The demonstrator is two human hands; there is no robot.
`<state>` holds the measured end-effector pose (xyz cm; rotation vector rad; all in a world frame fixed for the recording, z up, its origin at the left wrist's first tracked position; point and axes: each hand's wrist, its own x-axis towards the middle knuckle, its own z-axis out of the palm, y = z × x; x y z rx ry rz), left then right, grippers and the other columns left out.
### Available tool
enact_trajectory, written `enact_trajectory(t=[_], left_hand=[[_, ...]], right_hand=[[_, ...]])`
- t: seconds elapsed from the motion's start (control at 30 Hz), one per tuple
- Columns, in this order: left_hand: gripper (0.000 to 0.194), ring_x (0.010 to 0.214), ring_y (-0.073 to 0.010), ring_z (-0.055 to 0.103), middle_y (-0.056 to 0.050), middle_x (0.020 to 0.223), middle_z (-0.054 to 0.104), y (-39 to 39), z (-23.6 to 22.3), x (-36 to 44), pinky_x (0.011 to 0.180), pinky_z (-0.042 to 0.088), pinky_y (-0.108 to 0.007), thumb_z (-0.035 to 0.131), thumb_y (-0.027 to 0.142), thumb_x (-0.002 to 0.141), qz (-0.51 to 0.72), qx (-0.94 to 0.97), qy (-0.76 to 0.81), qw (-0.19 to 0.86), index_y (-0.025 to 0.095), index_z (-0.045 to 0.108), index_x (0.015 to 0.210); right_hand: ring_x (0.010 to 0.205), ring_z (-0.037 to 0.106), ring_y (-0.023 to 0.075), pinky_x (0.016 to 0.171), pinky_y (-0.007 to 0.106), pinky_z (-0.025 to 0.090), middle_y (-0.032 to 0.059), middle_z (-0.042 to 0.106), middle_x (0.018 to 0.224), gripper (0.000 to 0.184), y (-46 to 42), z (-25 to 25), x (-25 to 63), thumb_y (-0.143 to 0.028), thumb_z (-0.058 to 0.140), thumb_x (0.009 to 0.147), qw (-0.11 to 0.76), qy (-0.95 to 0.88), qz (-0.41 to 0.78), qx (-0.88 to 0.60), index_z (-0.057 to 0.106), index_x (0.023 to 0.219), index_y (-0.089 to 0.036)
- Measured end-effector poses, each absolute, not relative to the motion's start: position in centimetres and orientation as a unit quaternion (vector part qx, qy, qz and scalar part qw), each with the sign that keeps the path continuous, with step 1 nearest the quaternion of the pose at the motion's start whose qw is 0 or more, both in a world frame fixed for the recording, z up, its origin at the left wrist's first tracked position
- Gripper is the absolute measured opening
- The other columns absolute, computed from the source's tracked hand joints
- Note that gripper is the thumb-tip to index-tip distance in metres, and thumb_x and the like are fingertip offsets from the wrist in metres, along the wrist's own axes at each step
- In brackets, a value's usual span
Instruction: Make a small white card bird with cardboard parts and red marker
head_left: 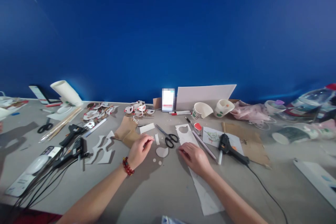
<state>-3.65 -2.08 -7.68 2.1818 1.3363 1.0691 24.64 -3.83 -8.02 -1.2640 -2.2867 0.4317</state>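
Seemingly between grips, our left hand (pixel 140 152) curls narrow near the disc (pixel 162 152), our right hand (pixel 196 158) over the card (pixel 185 135); we cannot tell if either holds anything; scissors (pixel 168 135) lie between, and lifting the disc would need a pinch

Craft workspace, glue guns (pixel 225 142), scissors (pixel 168 137), paper cutouts (pixel 102 149), blue wall (pixel 168 31)

No text can be read. The far phone (pixel 168 100) is pixelated; marks on the near-left power strip (pixel 34 170) are illegible.
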Motion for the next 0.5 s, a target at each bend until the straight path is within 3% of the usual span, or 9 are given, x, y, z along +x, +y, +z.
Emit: enact_trajectory(t=[0.23,0.5], left_hand=[[0.020,0.078,-0.0163,0.066,-0.004,0.084,0.070,-2.90,-7.58,-3.69,0.072,0.050,-0.026,0.040,0.021,0.097,0.340,0.801,0.469,0.153,0.020,0.060,0.095],[0.014,0.073,-0.0153,0.065,-0.002,0.081,0.070,-2.57,-8.11,-3.80,0.069,0.049,-0.025,0.047,0.020,0.093,0.350,0.792,0.486,0.116,0.021,0.060,0.088]], right_hand=[[0.085,0.061,0.0211,0.077,0.033,0.048,0.0079,0.066,0.088,0.018,-3.47,-7.63,24.94,-0.023,0.047,0.095,0.247,-0.837,0.188,-0.450,0.064,0.096,-0.019],[0.084,0.061,0.0212,0.077,0.033,0.048,0.0085,0.066,0.088,0.019,-3.38,-7.24,25.26,-0.027,0.048,0.095,0.246,-0.837,0.216,-0.439,0.064,0.097,-0.018]])
